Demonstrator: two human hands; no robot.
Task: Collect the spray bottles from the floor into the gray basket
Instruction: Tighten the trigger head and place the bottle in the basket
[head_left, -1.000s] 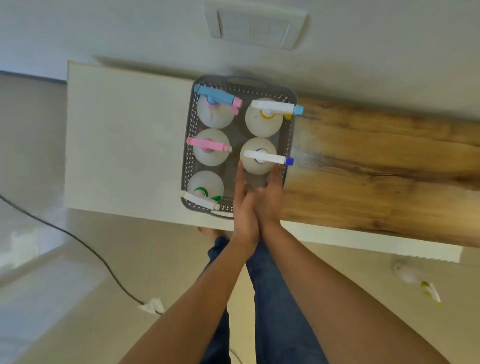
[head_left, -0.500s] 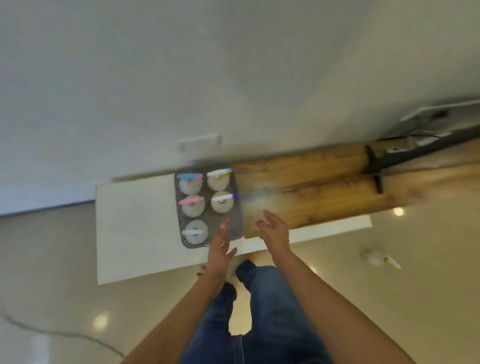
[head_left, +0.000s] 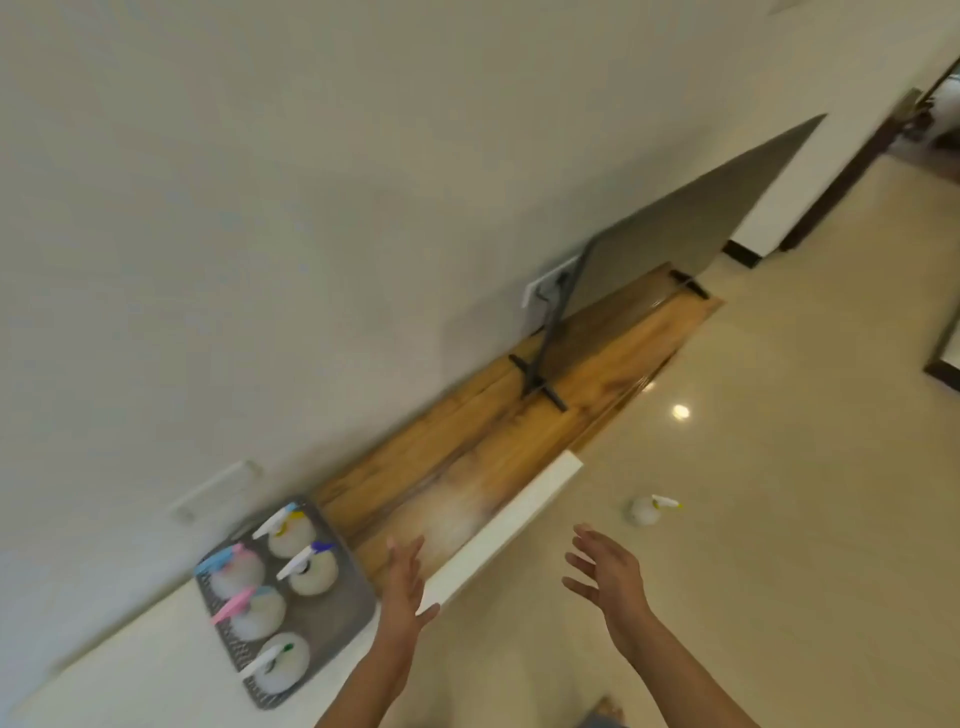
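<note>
The gray basket (head_left: 347, 608) sits on the low cabinet at lower left, holding several white spray bottles with coloured triggers, one of them pink-topped (head_left: 249, 610). One slot at the basket's near right corner holds nothing. A white spray bottle with a yellow-tipped nozzle (head_left: 647, 509) lies on the floor to the right. My left hand (head_left: 405, 584) hovers open just right of the basket, over the cabinet's edge. My right hand (head_left: 605, 574) is open above the floor, left of and nearer to me than the lying bottle.
A long low cabinet with a white section (head_left: 156, 670) and a wooden top (head_left: 483, 447) runs along the wall. A flat screen on a stand (head_left: 670, 239) stands farther along it. Glossy beige floor (head_left: 779, 519) spreads to the right, with a dark doorway frame (head_left: 852, 166) beyond.
My view has swung right and tilted. Both hands left the basket and spread apart; the right one now reaches out over the floor toward the lying bottle.
</note>
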